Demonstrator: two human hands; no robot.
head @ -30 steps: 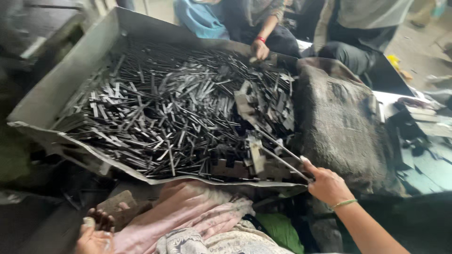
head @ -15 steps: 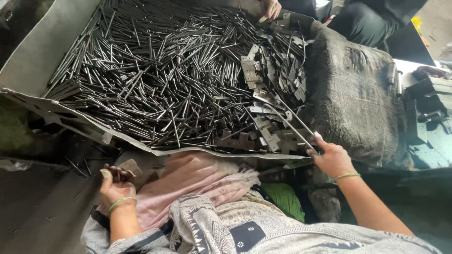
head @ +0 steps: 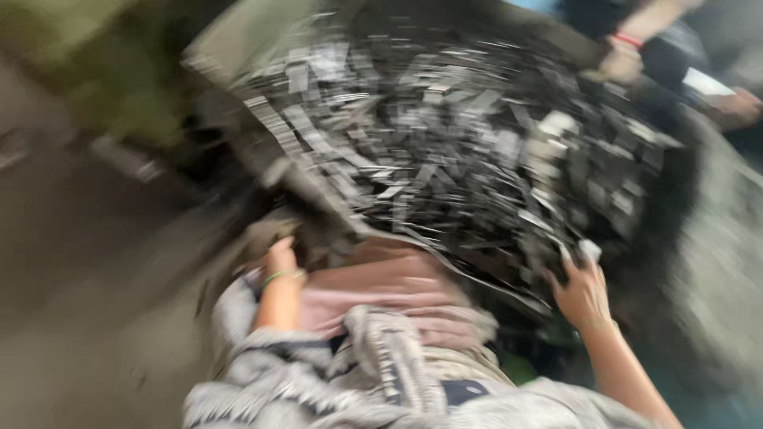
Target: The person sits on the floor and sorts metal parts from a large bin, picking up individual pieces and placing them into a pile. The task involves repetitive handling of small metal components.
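The whole view is smeared by motion. A big grey metal tray (head: pixel 218 48) slopes toward me, heaped with several thin dark metal strips (head: pixel 445 143). My right hand (head: pixel 584 292) is at the tray's near right edge, fingers up against the rim and the strips there. My left hand (head: pixel 280 260), with a green bangle on the wrist, is low under the tray's near left edge, curled beside a small brownish piece (head: pixel 269 232). Blur hides whether that hand holds the piece. A pink cloth (head: pixel 389 286) lies on my lap between the two hands.
Another person's hand (head: pixel 620 62), with a red band on the wrist, rests at the tray's far right edge. A dark coarse sack (head: pixel 715 238) lies to the right of the tray. My grey patterned garment (head: pixel 373 381) fills the bottom of the view.
The camera has swung sharply and everything is now blurred. My left hand has risen toward the tray's near edge. My right hand stays at the tray's near right edge.
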